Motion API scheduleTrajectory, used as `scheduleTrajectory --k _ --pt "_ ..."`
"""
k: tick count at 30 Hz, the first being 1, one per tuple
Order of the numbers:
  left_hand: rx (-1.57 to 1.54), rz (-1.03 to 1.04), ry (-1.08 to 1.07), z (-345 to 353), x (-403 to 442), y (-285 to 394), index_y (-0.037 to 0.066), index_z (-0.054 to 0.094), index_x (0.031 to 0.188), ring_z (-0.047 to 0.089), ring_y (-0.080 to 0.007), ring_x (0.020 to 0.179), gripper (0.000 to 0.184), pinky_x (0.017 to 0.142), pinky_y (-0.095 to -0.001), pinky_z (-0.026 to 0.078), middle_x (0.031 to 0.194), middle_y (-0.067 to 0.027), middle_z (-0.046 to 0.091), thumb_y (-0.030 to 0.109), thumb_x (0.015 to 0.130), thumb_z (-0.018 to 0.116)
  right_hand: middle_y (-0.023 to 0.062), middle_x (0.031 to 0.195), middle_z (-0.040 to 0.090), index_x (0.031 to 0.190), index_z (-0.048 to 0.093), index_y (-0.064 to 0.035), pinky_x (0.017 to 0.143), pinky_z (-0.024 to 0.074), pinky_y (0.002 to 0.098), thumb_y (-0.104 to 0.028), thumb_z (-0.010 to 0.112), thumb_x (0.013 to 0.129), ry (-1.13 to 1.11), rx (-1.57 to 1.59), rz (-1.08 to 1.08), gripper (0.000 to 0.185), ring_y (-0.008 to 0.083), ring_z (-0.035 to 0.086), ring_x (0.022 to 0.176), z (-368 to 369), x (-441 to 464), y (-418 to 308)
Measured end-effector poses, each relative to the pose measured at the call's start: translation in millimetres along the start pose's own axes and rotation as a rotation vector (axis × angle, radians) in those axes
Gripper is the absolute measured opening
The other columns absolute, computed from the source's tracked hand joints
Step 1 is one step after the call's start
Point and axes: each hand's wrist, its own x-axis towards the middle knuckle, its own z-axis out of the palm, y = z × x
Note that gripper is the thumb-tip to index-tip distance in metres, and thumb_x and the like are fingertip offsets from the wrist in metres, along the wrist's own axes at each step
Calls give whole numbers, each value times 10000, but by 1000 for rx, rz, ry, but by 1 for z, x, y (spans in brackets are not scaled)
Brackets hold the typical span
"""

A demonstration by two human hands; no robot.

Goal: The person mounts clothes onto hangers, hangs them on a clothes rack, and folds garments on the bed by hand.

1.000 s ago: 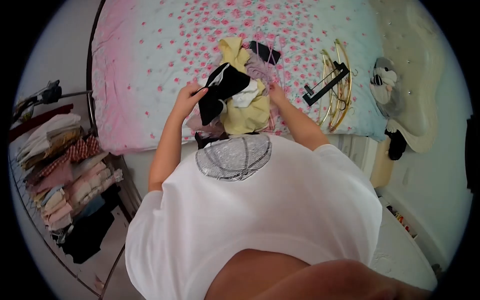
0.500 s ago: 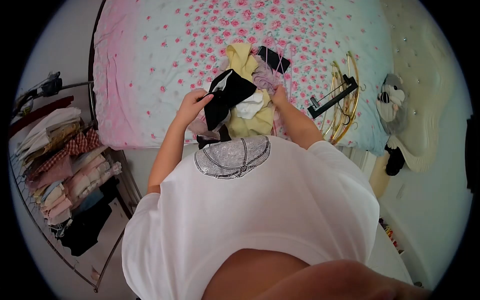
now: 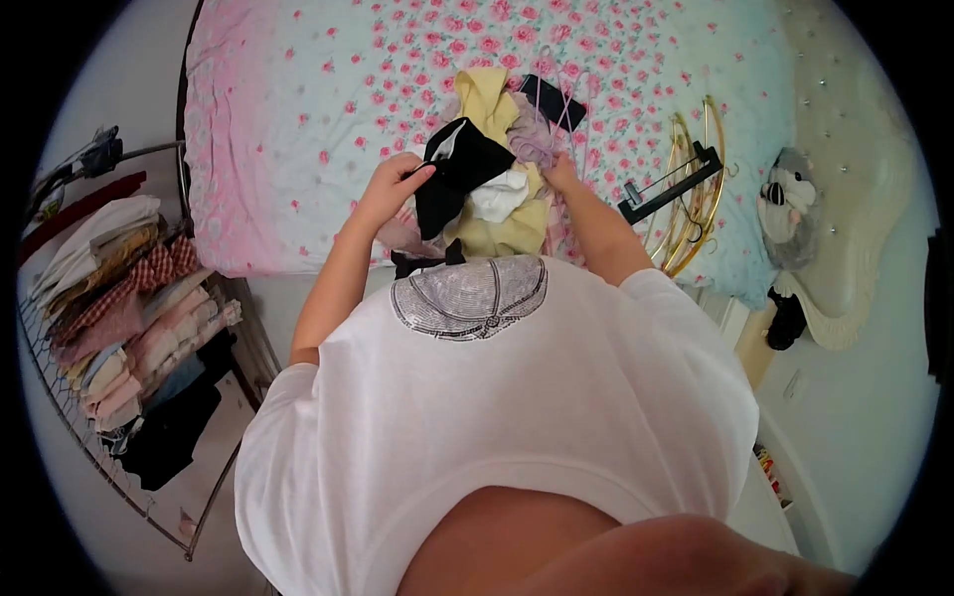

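- The bed (image 3: 268,199) has a rose-patterned cover; the garments lie in a heap by its near edge.
- The white shirt (image 3: 497,417) hides part of that edge; its front bears a grey cap design.
- Left of the bed, the rack (image 3: 154,150) carries packed clothes (image 3: 159,298), among them a red checked piece.
- The pale headboard (image 3: 845,228) stands along the bed's right edge.
- The yellow garment (image 3: 482,94) spreads under the black garment (image 3: 462,164) and the white cloth (image 3: 499,197).
- Near the bed's right near corner, gold hangers (image 3: 718,204) lie with the black hanger (image 3: 676,187) across them.
- The grey and white plush toy (image 3: 788,194) sits at the right edge, against the headboard.
- The purple garment (image 3: 535,134) lies on the heap's right side.
- Just beyond it, a pink hanger (image 3: 568,94) crosses the dark flat thing (image 3: 556,107).
- The left hand (image 3: 399,184) is narrow, pinching the black garment's left side between thumb and fingers.
- The right hand (image 3: 561,173) is at the purple garment's edge; its fingers are partly hidden, so I cannot tell how far open they are.
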Motion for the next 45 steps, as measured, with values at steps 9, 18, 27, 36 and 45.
scheduleTrajectory --k 9,18,27,36,45 --pt "12 -31 10 -1 -3 -2 -34 523 698 436 -125 628 274 581 -259 353 648 -42 457 210 805 589 183 803 600 876 568 12 653 453 350 -325 575 774 233 22 16 353 318 582 728 -4 7 16" --pt "21 237 -132 -5 1 19 -13 522 718 443 -143 753 193 672 -259 357 754 -37 493 153 792 589 179 813 608 915 557 12 674 432 405 -441 453 837 644 220 195 472 329 575 728 -89 -11 -8" --pt "143 68 -266 -25 -17 68 -8 520 678 439 -155 573 212 547 -280 365 603 -53 473 163 788 580 34 566 510 712 603 -3 524 376 280 -237 450 792 517 518 5 291 120 474 554 -146 -64 -67" --pt "715 425 -333 -56 -58 84 46 562 666 479 -300 531 262 492 -384 348 561 -132 506 294 740 604 -29 578 430 665 544 -18 518 273 217 -109 408 760 193 539 -496 189 58 347 552 -175 -139 -176" --pt "809 625 -432 -64 -83 99 53 566 628 490 -255 599 245 717 -335 342 580 -80 533 266 736 620 20 664 536 712 556 -2 651 392 236 -118 425 767 22 477 -646 184 121 485 659 -100 -173 -229"
